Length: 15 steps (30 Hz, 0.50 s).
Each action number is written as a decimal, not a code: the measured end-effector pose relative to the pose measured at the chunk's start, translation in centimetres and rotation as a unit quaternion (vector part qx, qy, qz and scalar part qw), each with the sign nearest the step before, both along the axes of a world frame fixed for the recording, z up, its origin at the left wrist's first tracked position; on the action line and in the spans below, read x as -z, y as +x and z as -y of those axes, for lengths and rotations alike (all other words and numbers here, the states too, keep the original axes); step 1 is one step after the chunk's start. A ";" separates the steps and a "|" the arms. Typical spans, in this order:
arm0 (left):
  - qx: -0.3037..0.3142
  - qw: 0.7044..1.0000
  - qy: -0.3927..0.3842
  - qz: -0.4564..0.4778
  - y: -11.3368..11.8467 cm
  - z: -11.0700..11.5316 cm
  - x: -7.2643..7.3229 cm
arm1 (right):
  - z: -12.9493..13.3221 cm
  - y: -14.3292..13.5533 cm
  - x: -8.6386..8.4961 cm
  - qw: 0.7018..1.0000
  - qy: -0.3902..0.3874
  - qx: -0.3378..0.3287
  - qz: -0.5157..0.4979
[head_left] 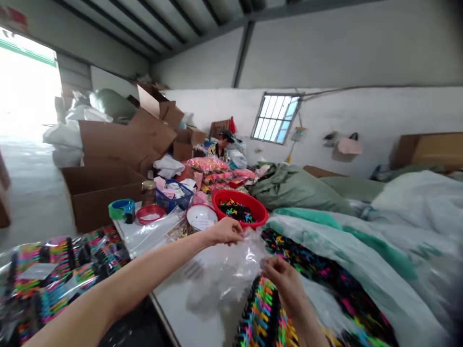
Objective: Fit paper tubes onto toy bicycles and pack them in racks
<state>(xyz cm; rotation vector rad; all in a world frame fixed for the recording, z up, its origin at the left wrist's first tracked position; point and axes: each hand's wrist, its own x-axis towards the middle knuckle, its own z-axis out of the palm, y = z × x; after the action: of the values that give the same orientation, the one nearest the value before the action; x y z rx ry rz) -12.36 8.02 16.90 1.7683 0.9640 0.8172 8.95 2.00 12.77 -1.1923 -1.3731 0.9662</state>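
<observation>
My left hand [228, 231] pinches the upper left edge of a clear plastic bag [235, 265] above the white table [177, 294]. At the bag's right edge, my right hand [280, 272] has its fingers closed on the plastic. The bag looks thin and crumpled, and I see nothing inside it. Below it and beside my right wrist lie rows of multicoloured and black pieces [262, 313]. Just beyond my left hand stands a red basin [258, 209] holding similar small pieces.
A large open sack [343, 246] of black and coloured pieces is at the right. Packed bags [65, 274] lie at the lower left. Behind are a blue basket [184, 196], a white bowl [201, 217], a cardboard box [108, 197] and a seated person [220, 147].
</observation>
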 end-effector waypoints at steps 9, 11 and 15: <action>0.070 0.855 0.389 -0.336 -3.3 4.0 -0.2 | 3.6 -7.9 -2.2 0.948 0.149 -0.132 0.250; 0.093 0.830 0.383 -0.394 -3.7 4.1 0.2 | 4.1 -8.6 -2.3 0.928 0.174 -0.114 0.309; -0.060 0.826 0.330 -0.453 -2.7 3.7 -1.2 | 1.9 -8.1 -3.0 0.884 0.124 -0.039 0.449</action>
<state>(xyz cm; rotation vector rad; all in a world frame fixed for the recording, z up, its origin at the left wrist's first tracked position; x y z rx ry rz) -15.08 4.30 18.14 2.8439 1.5224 0.3444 0.82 0.12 15.79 -1.4543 -2.2010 0.2235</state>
